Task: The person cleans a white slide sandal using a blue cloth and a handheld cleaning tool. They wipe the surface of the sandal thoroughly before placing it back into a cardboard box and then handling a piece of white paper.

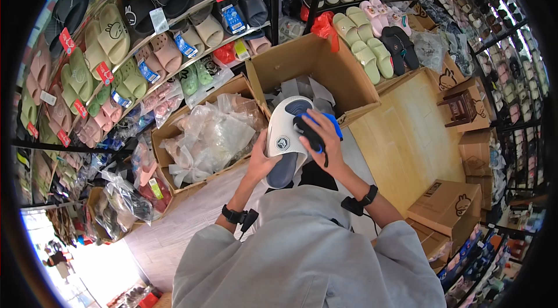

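Observation:
A white slide sandal (291,129) with a dark insole and a round dark emblem on its strap is held in front of my body. My left hand (262,160) grips its left side, thumb over the edge of the strap. In my right hand (326,144), against the sandal's right side, is a black handheld tool (308,134) with some blue on it; its exact kind is hard to tell. A flat blue piece (334,126) shows behind the right fingers. Beneath the sandal, an open cardboard box (301,57) contains grey wrapping material (307,90).
To the left stands another cardboard box (163,151) full of plastic-bagged footwear (209,136). Tagged slippers fill the rack (192,16) at upper left. Green slides (365,61) and black slides (399,48) lie beyond the open box. Closed cartons (444,203) stand at the right on the floor (405,133).

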Demonstrator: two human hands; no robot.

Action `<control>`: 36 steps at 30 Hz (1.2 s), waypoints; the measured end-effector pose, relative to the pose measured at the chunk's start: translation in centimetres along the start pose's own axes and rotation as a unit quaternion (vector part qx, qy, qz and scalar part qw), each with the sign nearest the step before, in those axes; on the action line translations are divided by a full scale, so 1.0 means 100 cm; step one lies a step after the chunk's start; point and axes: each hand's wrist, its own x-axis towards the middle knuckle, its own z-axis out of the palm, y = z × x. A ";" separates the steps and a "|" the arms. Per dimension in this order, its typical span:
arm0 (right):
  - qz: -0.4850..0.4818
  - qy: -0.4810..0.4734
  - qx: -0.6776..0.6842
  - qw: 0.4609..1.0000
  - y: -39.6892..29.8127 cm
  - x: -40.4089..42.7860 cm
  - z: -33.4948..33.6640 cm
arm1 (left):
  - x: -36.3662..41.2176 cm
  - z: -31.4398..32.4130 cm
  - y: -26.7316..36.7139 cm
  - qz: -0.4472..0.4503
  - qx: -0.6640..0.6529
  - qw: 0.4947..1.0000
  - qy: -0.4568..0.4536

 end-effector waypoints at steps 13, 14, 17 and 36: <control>-0.092 -0.077 0.095 0.988 0.025 0.013 -0.024 | 0.005 0.018 0.030 -0.029 0.010 0.998 0.047; -0.068 -0.052 0.101 0.991 0.033 0.018 -0.023 | 0.003 0.019 0.030 -0.031 0.021 0.998 0.043; 0.090 -0.014 0.209 0.974 0.048 0.031 -0.022 | -0.003 0.026 0.032 -0.038 0.017 0.997 0.059; -0.073 -0.088 0.127 0.985 0.069 0.046 -0.022 | -0.018 0.061 0.053 -0.043 -0.045 0.986 0.156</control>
